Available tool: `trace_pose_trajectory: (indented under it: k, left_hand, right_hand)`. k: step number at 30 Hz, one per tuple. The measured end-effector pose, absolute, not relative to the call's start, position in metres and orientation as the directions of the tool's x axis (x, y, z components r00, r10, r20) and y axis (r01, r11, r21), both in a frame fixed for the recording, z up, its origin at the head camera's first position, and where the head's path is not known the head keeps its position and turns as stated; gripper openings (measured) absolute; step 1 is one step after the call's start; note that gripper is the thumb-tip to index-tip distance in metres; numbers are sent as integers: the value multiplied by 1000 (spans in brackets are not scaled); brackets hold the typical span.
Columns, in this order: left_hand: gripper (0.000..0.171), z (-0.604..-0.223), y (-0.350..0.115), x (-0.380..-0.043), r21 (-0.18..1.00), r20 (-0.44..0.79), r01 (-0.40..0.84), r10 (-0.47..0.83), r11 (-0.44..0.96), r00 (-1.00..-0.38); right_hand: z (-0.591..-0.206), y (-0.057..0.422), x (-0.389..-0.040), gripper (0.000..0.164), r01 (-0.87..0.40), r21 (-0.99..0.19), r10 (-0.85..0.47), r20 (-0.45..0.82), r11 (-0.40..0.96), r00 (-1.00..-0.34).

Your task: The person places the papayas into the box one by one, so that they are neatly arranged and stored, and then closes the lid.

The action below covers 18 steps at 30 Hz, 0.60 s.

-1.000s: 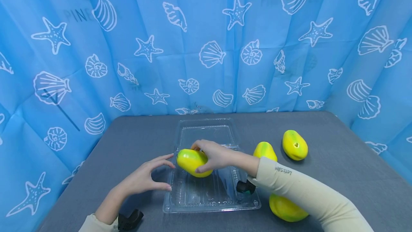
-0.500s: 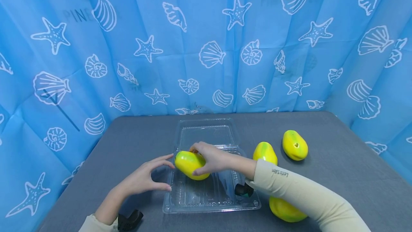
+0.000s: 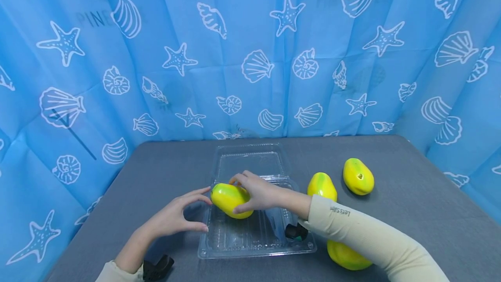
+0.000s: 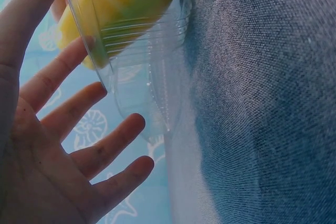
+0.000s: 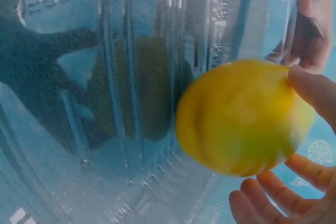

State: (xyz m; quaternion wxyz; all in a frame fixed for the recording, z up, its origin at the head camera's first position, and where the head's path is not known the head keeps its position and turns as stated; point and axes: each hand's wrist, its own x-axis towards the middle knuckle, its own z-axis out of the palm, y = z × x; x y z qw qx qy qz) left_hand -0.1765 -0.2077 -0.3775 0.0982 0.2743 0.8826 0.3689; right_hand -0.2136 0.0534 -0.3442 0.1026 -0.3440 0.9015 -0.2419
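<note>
My right hand (image 3: 261,193) grips a yellow papaya (image 3: 227,203) with green streaks, thumb on the near side and fingers on the far side. The papaya is over the left part of a clear plastic clamshell box (image 3: 235,243); whether it touches the bottom I cannot tell. In the right wrist view, fingertips press the papaya (image 5: 236,121) above the ridged floor, where its reflection shows. My left hand (image 3: 176,216) is beside the box's left rim, fingers spread and holding nothing. In the left wrist view, that hand (image 4: 58,140) has its fingertips close to the clear wall.
The box's lid (image 3: 250,164) lies folded back behind it. Three more papayas lie to the right: one at the back (image 3: 358,177), one behind the right forearm (image 3: 322,185), and one partly under the sleeve (image 3: 347,256). A blue shell-print curtain (image 3: 250,56) hangs behind the grey table (image 3: 172,160).
My right hand has moved the papaya slightly left and down in the head view, closer to the box's left wall. My left hand has stayed where it was.
</note>
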Motion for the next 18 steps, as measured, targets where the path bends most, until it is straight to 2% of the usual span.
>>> trace_pose_trajectory:
  k: [9,18]
  left_hand:
    - [48,-379,-208,-177,698,41,425,561,576,-827]
    - [50,-378,-209,-177,687,46,430,555,586,-831]
  right_hand:
    - [-324,74,-214,58,-595,-541,-693,30,595,-720]
    - [-303,108,-216,51,-588,-536,-668,58,606,-742]
